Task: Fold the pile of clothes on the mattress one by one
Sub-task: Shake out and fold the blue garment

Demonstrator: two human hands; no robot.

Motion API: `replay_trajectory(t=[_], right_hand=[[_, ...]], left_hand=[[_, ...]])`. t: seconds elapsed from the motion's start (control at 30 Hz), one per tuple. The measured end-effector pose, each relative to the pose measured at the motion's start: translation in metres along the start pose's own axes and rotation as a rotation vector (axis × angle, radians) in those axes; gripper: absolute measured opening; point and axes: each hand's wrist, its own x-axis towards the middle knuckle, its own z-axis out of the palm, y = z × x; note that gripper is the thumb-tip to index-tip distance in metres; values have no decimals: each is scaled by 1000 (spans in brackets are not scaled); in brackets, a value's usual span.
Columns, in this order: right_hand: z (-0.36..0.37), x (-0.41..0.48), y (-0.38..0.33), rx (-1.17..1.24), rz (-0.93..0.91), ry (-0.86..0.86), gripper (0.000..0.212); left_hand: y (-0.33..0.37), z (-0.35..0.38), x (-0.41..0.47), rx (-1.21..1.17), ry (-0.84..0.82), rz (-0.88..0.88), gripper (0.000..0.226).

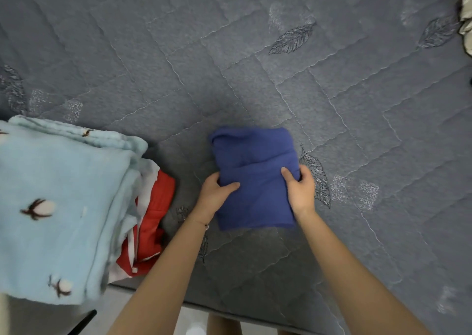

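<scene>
A dark blue garment (pixel 255 161) lies folded into a compact rectangle on the grey quilted mattress (pixel 229 66), near its front edge. My left hand (pixel 217 194) grips the garment's left side, thumb on top and fingers tucked under. On the opposite side my right hand (pixel 300 189) holds the edge the same way. To the left sits a stack with a light blue fleece piece (pixel 58 202) printed with small brown-and-white motifs on top, and a red and white garment (pixel 150 222) beneath it.
The mattress's front edge (pixel 229 311) runs just below my forearms, with pale floor under it. A crumpled beige cloth (pixel 462 3) shows at the top right corner. A dark object (pixel 81 322) pokes in at the bottom left.
</scene>
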Motion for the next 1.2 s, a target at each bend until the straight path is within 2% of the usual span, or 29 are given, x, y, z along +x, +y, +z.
replay_trajectory(t=[0.1, 0.23, 0.4, 0.53, 0.67, 0.77, 0.83, 1.07, 1.2], right_hand=[[-9, 3, 14, -112, 117, -63, 23], [-7, 10, 14, -67, 152, -66, 19], [-8, 7, 13, -68, 159, -158, 33], [-15, 3, 13, -119, 232, -232, 32], [-26, -2, 19, -193, 284, -335, 36], [-31, -9, 26, -172, 279, -314, 34], [-32, -15, 29, -161, 246, -295, 29], [-42, -33, 36, -88, 307, -329, 31], [-45, -40, 36, -34, 355, -335, 34]], left_hand=[[-7, 12, -4, -63, 82, -14, 27], [-5, 20, -5, -201, 143, -20, 28], [-8, 21, -8, -160, 32, -42, 13], [-12, 22, -12, -130, -12, -63, 10], [-17, 17, -16, -103, -56, -1, 14], [-24, 13, -20, -57, -113, 27, 33], [-30, 13, -22, -12, -116, 34, 41], [-51, 16, -37, -30, -73, 24, 31], [-57, 21, -45, -167, -19, -10, 34]])
